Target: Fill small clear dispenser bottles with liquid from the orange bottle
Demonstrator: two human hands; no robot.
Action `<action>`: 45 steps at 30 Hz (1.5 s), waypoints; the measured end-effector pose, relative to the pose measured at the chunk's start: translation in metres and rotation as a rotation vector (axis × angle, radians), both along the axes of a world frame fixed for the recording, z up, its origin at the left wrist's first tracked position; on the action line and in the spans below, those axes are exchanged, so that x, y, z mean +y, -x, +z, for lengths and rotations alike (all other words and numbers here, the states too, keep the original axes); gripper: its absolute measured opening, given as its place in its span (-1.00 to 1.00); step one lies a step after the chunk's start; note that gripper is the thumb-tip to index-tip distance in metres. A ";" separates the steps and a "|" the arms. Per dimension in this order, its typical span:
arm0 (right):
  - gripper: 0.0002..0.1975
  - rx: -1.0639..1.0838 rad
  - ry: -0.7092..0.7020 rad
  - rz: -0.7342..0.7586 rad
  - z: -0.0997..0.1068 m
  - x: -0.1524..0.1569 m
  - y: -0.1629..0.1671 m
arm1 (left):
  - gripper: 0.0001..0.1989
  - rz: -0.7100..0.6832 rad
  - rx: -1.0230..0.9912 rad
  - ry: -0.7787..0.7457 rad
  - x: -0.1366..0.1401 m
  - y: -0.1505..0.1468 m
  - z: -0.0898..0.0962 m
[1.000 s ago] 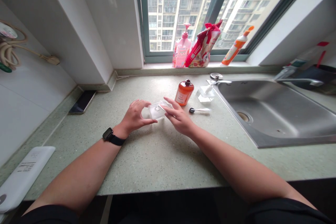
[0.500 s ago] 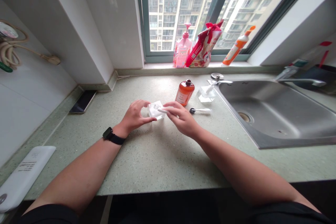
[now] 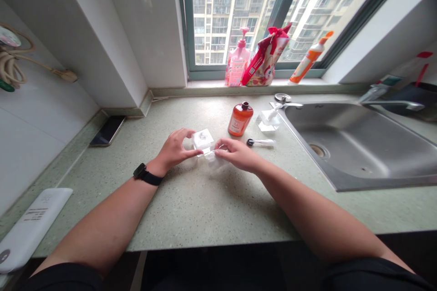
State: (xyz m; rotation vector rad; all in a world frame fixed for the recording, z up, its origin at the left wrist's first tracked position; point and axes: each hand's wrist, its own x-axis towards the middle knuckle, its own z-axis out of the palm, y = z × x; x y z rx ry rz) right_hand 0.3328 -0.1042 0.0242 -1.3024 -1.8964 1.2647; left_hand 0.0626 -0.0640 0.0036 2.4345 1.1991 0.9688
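My left hand (image 3: 178, 148), a dark watch on its wrist, grips a clear square bottle (image 3: 203, 137) between thumb and fingers. The bottle stands on the counter, and a round opening shows in its top. Just to the right, my right hand (image 3: 237, 153) pinches a thin see-through piece (image 3: 215, 160), blurred, its exact kind unclear. It hangs low beside the bottle's near right side. Behind my right hand stands an uncapped orange bottle (image 3: 240, 120) with a pale label. A black-collared pump head (image 3: 260, 142) lies to its right.
Another clear square container with a white pump (image 3: 268, 118) stands by the steel sink (image 3: 362, 145). A phone (image 3: 108, 131) and a white flat device (image 3: 36, 225) lie at the left. A pink pump bottle (image 3: 236, 63), red bag (image 3: 266, 59) and orange-white bottle (image 3: 309, 61) line the sill.
My right hand has come away from the bottle's top, down and slightly right. The see-through piece has moved from above the bottle to its near right side. My left hand keeps its hold.
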 end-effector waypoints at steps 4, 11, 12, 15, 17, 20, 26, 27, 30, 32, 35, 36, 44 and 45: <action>-0.80 -0.342 -0.176 -0.013 -0.001 -0.008 0.002 | -0.36 -0.010 0.004 0.007 0.001 0.000 0.000; -0.90 -0.612 -0.449 -0.177 0.023 0.001 -0.024 | -0.37 -0.027 -0.010 0.033 0.000 0.001 0.001; -0.88 -0.628 -0.437 -0.193 0.030 0.005 -0.033 | -0.37 -0.031 -0.013 0.036 0.000 0.001 0.001; -0.83 -0.658 -0.360 -0.264 0.051 0.013 -0.067 | -0.36 -0.035 -0.007 0.039 0.002 0.002 0.001; -0.82 -0.683 -0.317 -0.336 0.058 0.018 -0.094 | -0.35 -0.038 -0.004 0.032 0.003 0.002 0.000; -0.71 -0.742 -0.182 -0.340 0.055 0.024 -0.130 | -0.36 -0.041 -0.007 0.024 0.005 0.002 -0.001; -0.59 -0.863 -0.027 -0.205 0.033 0.038 -0.163 | -0.36 -0.043 -0.014 0.024 0.005 0.003 -0.001; -0.61 -0.867 -0.017 -0.199 0.031 0.040 -0.164 | -0.35 -0.043 -0.013 0.028 0.005 0.003 -0.001; -0.68 -0.867 -0.003 -0.188 0.028 0.043 -0.164 | -0.34 -0.043 -0.014 0.039 0.005 0.003 -0.001; -0.70 -0.845 -0.008 -0.183 0.030 0.042 -0.165 | -0.34 -0.047 -0.019 0.040 0.005 0.003 -0.001; -0.70 -0.713 -0.019 -0.215 0.036 0.036 -0.169 | -0.35 -0.053 -0.023 0.044 0.005 0.003 -0.001; -0.69 -0.638 -0.022 -0.232 0.040 0.033 -0.170 | -0.35 -0.053 -0.023 0.046 0.005 0.003 -0.001; -0.51 -0.163 -0.105 -0.058 0.101 0.024 -0.127 | -0.41 -0.087 -0.039 0.029 0.004 0.003 -0.002; -0.51 -0.160 -0.131 -0.051 0.110 0.025 -0.116 | -0.41 -0.088 -0.038 0.027 0.003 0.003 -0.002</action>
